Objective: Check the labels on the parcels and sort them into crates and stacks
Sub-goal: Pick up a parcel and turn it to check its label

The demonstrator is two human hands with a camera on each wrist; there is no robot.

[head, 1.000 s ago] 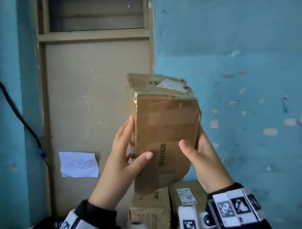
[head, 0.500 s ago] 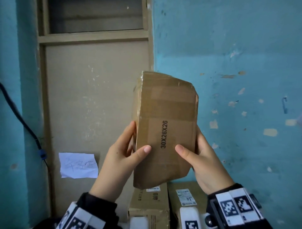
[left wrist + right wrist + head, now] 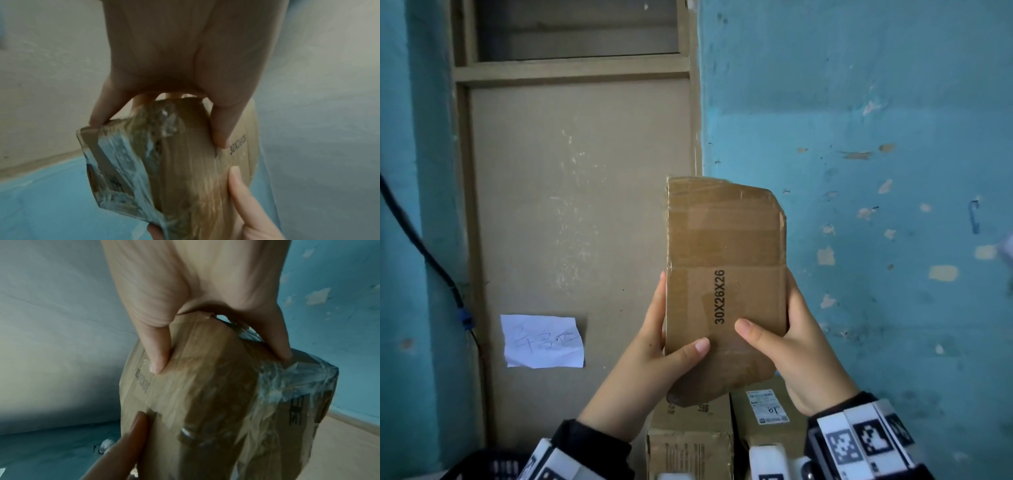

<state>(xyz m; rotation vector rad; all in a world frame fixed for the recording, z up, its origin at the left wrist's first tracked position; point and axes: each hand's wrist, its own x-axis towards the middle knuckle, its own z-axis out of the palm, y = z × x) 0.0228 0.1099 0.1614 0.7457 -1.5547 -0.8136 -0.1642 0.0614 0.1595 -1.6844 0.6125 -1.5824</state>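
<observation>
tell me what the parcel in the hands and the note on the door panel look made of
Parcel: brown corrugated cardboard, matte and dented at the corners, wrapped in glossy clear tape that crinkles and reflects light in the wrist views. Note: thin white paper, creased, with faint handwriting. Door panel: looks like painted wood or board, scuffed; hard to say which.

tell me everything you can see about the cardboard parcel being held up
The cardboard parcel is a brown, dented box wrapped in glossy clear tape, with rounded, crushed corners. It is held upright in the air, its broad face toward the head camera, printed sideways with "30X26X26". No shipping label shows on that face. The left hand grips its left edge and the right hand its right edge, both thumbs pressed on the front. The wrist views show crinkled tape over its side faces. It hangs above two other boxes.
</observation>
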